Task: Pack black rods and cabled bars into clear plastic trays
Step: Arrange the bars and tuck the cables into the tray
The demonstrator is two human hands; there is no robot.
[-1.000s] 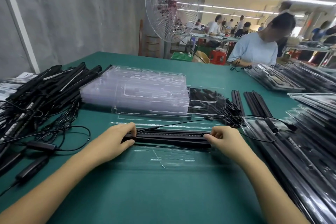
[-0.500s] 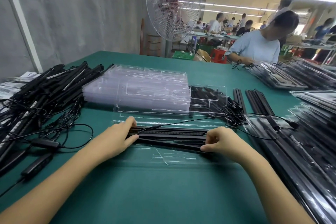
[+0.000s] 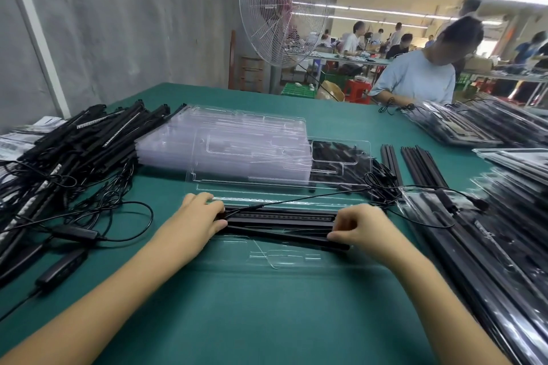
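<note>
A clear plastic tray (image 3: 281, 258) lies on the green table in front of me. A cabled bar (image 3: 281, 216) sits along the tray's far side, its thin cable running off to the right. A black rod (image 3: 275, 233) lies slanted across the tray just nearer me. My left hand (image 3: 197, 221) grips the left ends of the bar and rod. My right hand (image 3: 361, 230) pinches the rod's right end, which sits low and out of line with the bar.
A stack of empty clear trays (image 3: 225, 148) stands behind the work tray. A heap of cabled bars (image 3: 68, 157) fills the left. Loose black rods (image 3: 421, 166) lie at right, packed trays (image 3: 504, 246) beyond them. A person (image 3: 415, 74) works across the table; a fan (image 3: 281, 9) stands behind.
The rod's right end has swung nearer to me, away from the cabled bar, with my right hand on it. My left hand has stayed at the left ends.
</note>
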